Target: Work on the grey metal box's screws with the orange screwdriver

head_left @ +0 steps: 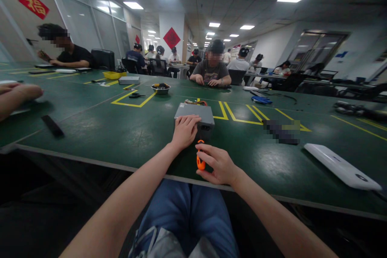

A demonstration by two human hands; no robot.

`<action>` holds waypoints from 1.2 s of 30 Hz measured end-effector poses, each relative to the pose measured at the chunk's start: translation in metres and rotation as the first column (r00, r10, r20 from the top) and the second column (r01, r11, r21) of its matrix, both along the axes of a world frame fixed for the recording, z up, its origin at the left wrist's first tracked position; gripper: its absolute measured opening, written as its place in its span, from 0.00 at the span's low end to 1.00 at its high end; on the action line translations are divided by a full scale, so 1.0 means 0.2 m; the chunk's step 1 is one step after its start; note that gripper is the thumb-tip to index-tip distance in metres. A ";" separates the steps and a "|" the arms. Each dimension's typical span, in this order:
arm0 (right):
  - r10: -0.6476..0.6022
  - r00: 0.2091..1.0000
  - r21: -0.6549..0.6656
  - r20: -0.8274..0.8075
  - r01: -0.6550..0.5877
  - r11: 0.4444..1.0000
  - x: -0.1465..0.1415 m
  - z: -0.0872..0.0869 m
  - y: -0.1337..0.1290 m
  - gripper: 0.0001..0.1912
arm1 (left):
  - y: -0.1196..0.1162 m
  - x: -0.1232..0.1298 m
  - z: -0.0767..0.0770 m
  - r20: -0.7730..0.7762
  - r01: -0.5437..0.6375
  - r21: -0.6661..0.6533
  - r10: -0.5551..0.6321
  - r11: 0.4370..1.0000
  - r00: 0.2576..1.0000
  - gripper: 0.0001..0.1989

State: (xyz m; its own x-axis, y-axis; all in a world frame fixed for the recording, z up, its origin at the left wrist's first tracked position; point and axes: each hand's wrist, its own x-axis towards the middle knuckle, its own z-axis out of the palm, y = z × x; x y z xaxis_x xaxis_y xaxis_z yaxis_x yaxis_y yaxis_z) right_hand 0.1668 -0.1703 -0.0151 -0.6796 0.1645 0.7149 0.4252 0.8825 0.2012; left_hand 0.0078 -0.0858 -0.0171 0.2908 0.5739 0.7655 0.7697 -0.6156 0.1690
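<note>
A grey metal box (pixel 193 112) with coloured wires at its far side and a socket on its near face rests on the green table (pixel 145 133). My left hand (pixel 185 131) lies over the box's near left part, palm down with fingers stretched. Just in front of the box, my right hand (pixel 219 165) holds an orange-handled tool (pixel 200 161) between thumb and fingers. The tool's far end points toward the box's near face; its tip is too small to make out.
A metal bowl (pixel 161 88) of small items and a yellow tray (pixel 114 75) stand farther back. Rightward lie a dark pouch (pixel 279 132) and a white device (pixel 341 166). At the far left are another person's hands (pixel 24 92); a person (pixel 213 66) sits opposite.
</note>
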 end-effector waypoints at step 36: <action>0.002 0.999 -0.072 -0.049 -0.005 0.997 0.02 -0.02 0.01 0.20 | -0.01 -0.03 -0.01 -0.110 0.085 0.021 -0.082 0.996 0.990 0.07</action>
